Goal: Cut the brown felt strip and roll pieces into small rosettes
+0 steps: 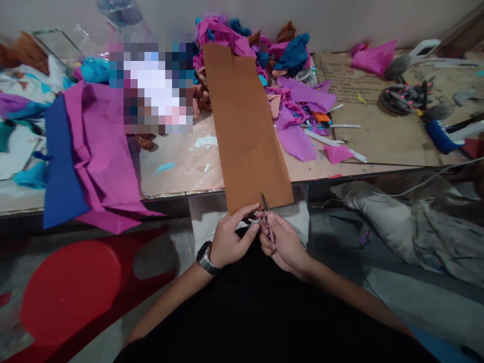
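Note:
A long brown sheet point(247, 121), paper or thin cloth, lies across the table with its near end hanging past the edge. In my right hand point(282, 239) is a pair of scissors with pinkish handles, the dark scissor blades point(264, 201) pointing away from me over the sheet's near end. My left hand point(234, 234), with a watch point(207, 258) on its wrist, is at the sheet's near edge. Its thumb and forefinger are stretched and apart; the other fingers are partly hidden. Whether it touches the sheet I cannot tell.
Crumpled pink, blue and brown scraps point(291, 55) pile up behind the sheet. Pink sheets point(106, 146) and a blue sheet point(64, 166) overhang the table edge at left. Flattened cardboard point(363, 136) with tools lies at right. A red stool point(71, 287) stands lower left.

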Demonstrator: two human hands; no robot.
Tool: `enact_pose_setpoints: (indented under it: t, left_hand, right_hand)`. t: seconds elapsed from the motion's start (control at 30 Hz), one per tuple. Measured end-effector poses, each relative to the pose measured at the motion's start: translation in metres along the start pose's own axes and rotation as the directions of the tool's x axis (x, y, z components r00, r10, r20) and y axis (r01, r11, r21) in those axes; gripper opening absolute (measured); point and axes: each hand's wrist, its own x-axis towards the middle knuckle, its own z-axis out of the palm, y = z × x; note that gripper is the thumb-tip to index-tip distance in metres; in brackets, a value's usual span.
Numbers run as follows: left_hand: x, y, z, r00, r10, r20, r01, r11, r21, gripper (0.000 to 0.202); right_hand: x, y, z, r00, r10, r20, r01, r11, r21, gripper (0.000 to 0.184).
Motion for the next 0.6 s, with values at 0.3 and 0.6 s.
enact_pose_setpoints:
  t: [0.3, 0.6]
  left_hand:
    - [-0.0008, 0.0008, -0.0012, 1.000, 0.014, 0.003, -0.014, 0.999, 0.041, 0.049]
    - [-0.0021, 0.0001, -0.0009, 1.000, 0.014, 0.002, -0.014, 0.997, 0.076, 0.048]
  right_hand:
    - [-0.0033, -0.0029, 0.0018, 1.000, -0.031, -0.001, 0.031, 0.999, -0.008, 0.037]
    - [-0.0079, -0.0067, 0.0018, 0.999, -0.045, -0.020, 0.044, 0.998, -0.051, 0.040]
